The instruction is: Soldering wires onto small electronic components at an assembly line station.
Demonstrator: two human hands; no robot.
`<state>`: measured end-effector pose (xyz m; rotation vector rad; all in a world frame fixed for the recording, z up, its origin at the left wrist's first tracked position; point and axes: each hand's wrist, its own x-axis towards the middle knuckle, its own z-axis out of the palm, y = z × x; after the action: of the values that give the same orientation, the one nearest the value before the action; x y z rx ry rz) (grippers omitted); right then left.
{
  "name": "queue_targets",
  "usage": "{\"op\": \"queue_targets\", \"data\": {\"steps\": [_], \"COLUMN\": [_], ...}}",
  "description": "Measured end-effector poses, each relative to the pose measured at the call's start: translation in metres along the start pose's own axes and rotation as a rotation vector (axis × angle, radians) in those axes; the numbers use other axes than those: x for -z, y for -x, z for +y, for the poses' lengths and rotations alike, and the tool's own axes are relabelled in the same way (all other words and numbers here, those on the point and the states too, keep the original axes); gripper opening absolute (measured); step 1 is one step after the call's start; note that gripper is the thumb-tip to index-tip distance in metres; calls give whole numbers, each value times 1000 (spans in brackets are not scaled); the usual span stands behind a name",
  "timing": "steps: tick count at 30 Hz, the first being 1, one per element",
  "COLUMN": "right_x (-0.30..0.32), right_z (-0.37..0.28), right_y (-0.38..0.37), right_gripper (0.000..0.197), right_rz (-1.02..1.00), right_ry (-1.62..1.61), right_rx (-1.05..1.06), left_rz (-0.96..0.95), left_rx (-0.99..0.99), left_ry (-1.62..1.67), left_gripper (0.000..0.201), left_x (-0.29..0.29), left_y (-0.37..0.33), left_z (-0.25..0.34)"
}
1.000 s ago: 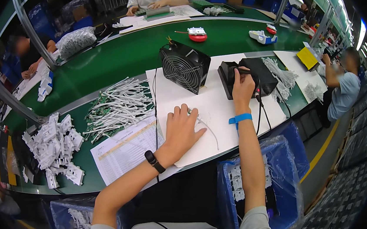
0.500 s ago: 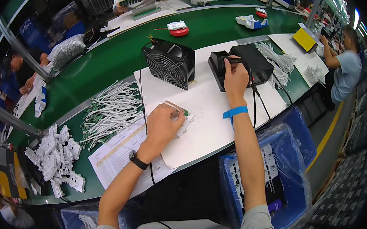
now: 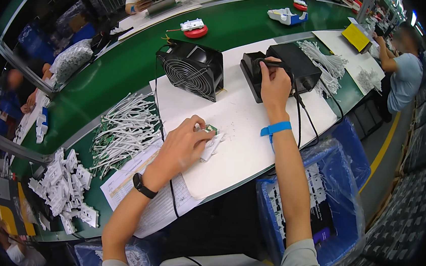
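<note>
My left hand (image 3: 184,143) is over the white board, thumb and fingers closed on a white plastic housing (image 3: 212,149). A small green circuit board (image 3: 212,129) shows at its far end, partly under my fingertips. My right hand (image 3: 276,90), with a blue wrist strap, grips the black handle of a soldering iron (image 3: 275,64). The iron's tip end is hidden at the black stand (image 3: 249,79), which stands beside a black box-shaped unit (image 3: 295,64). A black fan (image 3: 190,70) stands upright between and beyond my hands.
White wires with green boards (image 3: 124,130) lie left of my left hand, beside a printed sheet (image 3: 171,200). White housings (image 3: 64,186) are heaped at far left. More white wires (image 3: 325,64) lie right of the unit. A lined blue bin (image 3: 343,210) stands below; co-workers sit around.
My left hand has shifted slightly left and its fingers have changed position on the housing; a pale strand by them is gone from sight. My right hand stays at the stand. The view has tilted slightly.
</note>
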<state>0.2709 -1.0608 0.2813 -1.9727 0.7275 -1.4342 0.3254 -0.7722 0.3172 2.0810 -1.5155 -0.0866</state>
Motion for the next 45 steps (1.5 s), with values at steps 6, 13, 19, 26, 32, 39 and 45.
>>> {"op": "queue_targets", "data": {"steps": [6, 13, 19, 26, 32, 39, 45], "right_x": [1, 3, 3, 3, -1, -2, -1], "right_z": [0, -3, -4, -2, 6, -2, -6], "right_y": [0, -1, 0, 1, 2, 0, -10], "right_gripper": [18, 19, 20, 21, 21, 21, 29], "right_rz": [-10, -25, -34, -21, 10, 2, -92], "right_ry": [21, 26, 17, 38, 7, -28, 151], "right_rx": [13, -4, -28, 0, 39, 28, -27], "left_rz": [-261, -187, -155, -175, -98, 128, 217], "left_rx": [142, 203, 209, 176, 140, 3, 8], "left_ry": [209, -65, -217, -115, -101, -226, -228], "left_gripper": [21, 43, 41, 32, 21, 32, 57], "left_x": [18, 12, 0, 5, -5, -33, -50], "left_y": [-20, -28, -26, -27, -17, 15, 29], "left_z": [-9, 18, 38, 28, 15, 16, 26]}}
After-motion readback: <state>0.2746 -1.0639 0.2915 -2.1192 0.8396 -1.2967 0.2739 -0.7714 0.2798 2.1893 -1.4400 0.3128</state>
